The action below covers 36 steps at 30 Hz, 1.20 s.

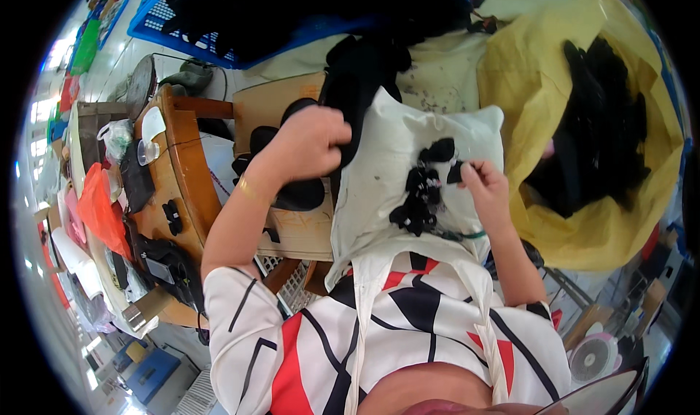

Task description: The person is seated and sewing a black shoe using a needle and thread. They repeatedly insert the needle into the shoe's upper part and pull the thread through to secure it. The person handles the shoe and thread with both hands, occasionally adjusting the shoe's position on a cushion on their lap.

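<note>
My left hand (310,144) is closed, its fingers curled down beside dark rounded black pieces (302,195) lying on a cardboard sheet (306,229). What its fingers hold, if anything, is hidden. Just beyond it stretches a heap of black fabric-like items (357,72). Between the finger and thumb of my right hand (487,189) is a small black piece (455,172), raised over a white cloth (379,189) across my lap. Next to it on that cloth lies a small pile of black scraps (419,196).
At the far side a blue plastic basket (251,56) is heaped with black items. A large yellow sack (510,72) with black items inside stands open at the right. On the left, a wooden table (189,174) bears a black bag (171,265). A fan (594,358) sits low at the right.
</note>
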Each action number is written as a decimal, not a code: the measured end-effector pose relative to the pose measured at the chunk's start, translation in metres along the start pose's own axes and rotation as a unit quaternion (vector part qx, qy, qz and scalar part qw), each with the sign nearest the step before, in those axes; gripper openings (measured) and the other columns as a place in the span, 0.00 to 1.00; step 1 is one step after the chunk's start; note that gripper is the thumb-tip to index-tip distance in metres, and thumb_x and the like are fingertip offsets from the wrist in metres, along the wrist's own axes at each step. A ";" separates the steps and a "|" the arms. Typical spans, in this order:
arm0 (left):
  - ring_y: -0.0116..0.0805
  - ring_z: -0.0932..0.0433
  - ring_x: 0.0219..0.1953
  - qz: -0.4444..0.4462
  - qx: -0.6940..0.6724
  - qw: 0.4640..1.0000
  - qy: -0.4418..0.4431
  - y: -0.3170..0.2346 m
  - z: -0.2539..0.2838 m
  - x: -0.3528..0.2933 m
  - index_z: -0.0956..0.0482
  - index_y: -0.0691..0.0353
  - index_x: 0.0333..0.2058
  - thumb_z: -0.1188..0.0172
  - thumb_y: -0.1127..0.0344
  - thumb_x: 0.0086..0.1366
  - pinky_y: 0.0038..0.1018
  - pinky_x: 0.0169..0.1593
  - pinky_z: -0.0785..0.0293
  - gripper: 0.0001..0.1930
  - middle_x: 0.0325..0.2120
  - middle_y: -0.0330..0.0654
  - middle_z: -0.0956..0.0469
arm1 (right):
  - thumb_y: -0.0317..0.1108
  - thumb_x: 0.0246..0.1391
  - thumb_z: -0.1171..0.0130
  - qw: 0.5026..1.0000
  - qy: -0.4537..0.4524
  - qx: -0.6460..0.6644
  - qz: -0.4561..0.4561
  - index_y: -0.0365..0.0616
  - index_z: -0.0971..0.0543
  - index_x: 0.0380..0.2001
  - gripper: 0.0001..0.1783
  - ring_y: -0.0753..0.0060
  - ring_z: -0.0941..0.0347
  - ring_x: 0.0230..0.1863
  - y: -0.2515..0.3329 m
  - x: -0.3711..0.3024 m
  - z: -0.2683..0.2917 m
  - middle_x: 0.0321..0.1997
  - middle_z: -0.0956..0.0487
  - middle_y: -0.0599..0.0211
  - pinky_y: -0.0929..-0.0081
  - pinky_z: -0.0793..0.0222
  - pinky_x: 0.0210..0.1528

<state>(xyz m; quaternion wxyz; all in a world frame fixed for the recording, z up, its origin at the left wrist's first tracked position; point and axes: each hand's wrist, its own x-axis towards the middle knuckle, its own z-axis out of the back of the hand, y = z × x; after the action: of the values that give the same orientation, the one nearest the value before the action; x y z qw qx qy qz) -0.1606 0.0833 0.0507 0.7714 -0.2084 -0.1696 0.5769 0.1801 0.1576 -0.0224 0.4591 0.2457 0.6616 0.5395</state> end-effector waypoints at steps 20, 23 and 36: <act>0.30 0.23 0.44 0.196 -0.848 0.386 -0.307 -0.066 -0.163 -0.050 0.24 0.62 0.44 0.42 0.72 0.66 0.24 0.53 0.29 0.08 0.41 0.39 0.21 | 0.35 0.64 0.43 0.995 0.057 0.075 -0.016 0.38 0.23 0.41 0.10 0.84 0.28 0.32 -0.016 -0.019 -0.011 0.33 0.24 0.75 0.81 0.29 0.39; 0.29 0.24 0.45 0.189 -0.846 0.365 -0.340 -0.070 -0.174 -0.044 0.23 0.59 0.42 0.42 0.70 0.66 0.25 0.55 0.31 0.06 0.40 0.36 0.21 | 0.34 0.63 0.42 0.995 0.063 0.077 -0.007 0.38 0.23 0.41 0.10 0.85 0.27 0.32 -0.013 -0.016 -0.031 0.33 0.23 0.75 0.83 0.29 0.39; 0.30 0.20 0.45 0.354 -0.747 0.436 -0.357 -0.120 -0.153 -0.027 0.23 0.63 0.48 0.42 0.68 0.67 0.26 0.50 0.25 0.12 0.44 0.40 0.19 | 0.28 0.59 0.43 0.982 0.139 -0.112 0.058 0.39 0.24 0.41 0.08 0.69 0.21 0.35 -0.001 -0.034 -0.065 0.34 0.20 0.62 0.76 0.28 0.38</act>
<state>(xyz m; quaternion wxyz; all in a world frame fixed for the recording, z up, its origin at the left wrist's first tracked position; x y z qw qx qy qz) 0.0075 0.0079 -0.0187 -0.0840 -0.5209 -0.7060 0.4724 0.1395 0.0975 -0.0115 0.3551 0.1533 0.6393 0.6646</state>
